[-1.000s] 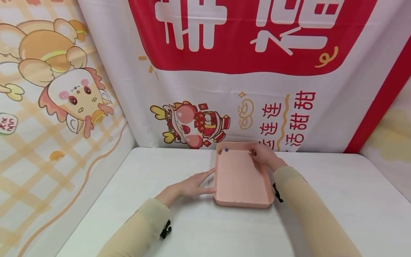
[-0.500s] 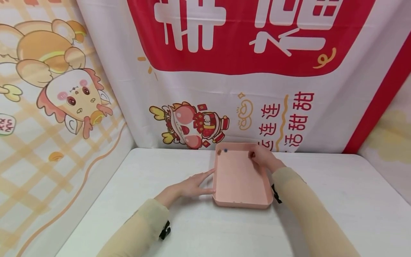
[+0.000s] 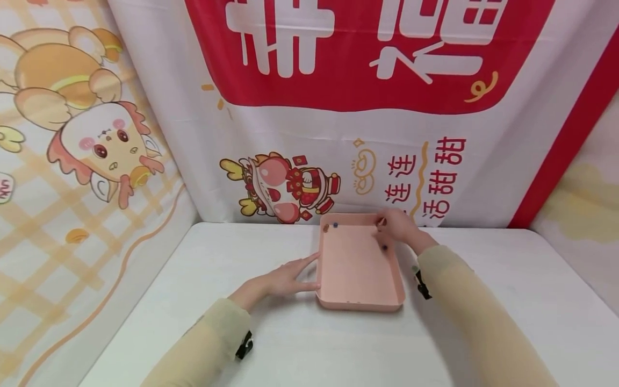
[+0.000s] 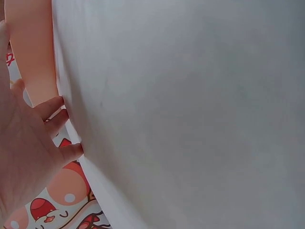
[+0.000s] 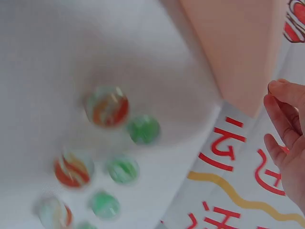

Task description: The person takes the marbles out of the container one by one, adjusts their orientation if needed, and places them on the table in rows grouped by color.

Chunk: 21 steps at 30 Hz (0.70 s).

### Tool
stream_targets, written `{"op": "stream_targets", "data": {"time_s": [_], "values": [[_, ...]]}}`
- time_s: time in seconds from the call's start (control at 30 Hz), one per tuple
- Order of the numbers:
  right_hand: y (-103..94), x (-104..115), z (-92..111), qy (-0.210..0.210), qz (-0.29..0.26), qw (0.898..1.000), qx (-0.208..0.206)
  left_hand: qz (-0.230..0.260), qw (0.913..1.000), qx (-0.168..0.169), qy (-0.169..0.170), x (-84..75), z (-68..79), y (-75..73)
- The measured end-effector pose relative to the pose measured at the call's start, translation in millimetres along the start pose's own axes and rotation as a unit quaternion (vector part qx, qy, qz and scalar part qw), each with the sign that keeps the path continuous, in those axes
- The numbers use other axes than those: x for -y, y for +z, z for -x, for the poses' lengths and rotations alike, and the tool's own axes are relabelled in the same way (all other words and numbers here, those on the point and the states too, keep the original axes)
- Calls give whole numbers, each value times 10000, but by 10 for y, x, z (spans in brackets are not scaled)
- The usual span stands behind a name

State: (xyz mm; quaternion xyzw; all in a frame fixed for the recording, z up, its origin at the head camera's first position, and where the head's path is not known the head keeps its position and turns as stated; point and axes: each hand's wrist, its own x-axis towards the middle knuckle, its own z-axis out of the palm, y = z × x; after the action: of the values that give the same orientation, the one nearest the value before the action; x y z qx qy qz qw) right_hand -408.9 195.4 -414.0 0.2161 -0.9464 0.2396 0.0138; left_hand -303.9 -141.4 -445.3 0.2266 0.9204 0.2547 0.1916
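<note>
A pink rectangular tray [image 3: 358, 277] lies on the white table. My left hand [image 3: 285, 278] has its fingers spread, with fingertips touching the tray's left wall. Over the far right corner, my right hand [image 3: 397, 226] has thumb and forefinger together in the right wrist view; whether anything is between them is unclear. A dark marble [image 3: 384, 248] is in the tray just below that hand. In the far left corner sit a brownish marble [image 3: 326, 228] and a blue one [image 3: 336, 225]. Outside the tray, the right wrist view shows orange-swirled marbles [image 5: 108, 107] and green marbles [image 5: 144, 129].
The loose marbles lie on the table right of the tray, mostly hidden by my right arm in the head view; one green marble [image 3: 415, 267] shows beside the sleeve. A printed cloth [image 3: 300, 123] hangs directly behind the tray.
A dark marble now shows in the tray under my right hand, where none was visible before. The right hand has risen slightly. The left hand keeps its place at the wall.
</note>
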Motion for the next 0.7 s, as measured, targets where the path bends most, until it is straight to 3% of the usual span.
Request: {"op": "stream_targets", "data": {"time_s": [0.27,0.7], "values": [[-264,65,118,-619,47,9972,-406,21,10000,0,-48,8,-14,4],[-545,167,567,-482,-21,9987,-179,153,9999,54,-18,20,-24,11]]}}
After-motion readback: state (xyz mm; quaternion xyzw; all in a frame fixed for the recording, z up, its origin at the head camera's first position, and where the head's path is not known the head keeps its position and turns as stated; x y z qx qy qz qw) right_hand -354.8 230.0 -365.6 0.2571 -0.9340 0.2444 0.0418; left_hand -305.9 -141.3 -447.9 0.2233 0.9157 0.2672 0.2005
